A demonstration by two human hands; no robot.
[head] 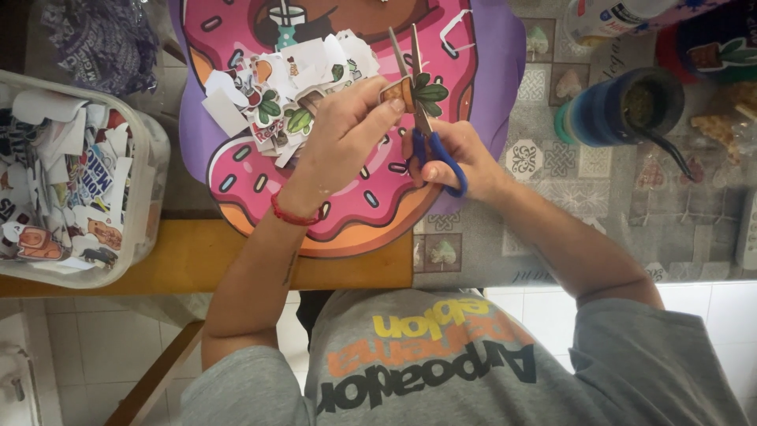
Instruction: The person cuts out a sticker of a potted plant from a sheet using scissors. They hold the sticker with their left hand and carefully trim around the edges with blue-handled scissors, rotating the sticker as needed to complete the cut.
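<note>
shirt (441, 371): grey, short sleeves, printed lettering in yellow, orange and black across the chest | left wrist: red cord bracelet (296, 214), above the shirt | left forearm: small dark mark between bracelet and shirt | hands and forearms: bare, no rings or watch seen

Soft even daylight, slight motion blur.
</note>
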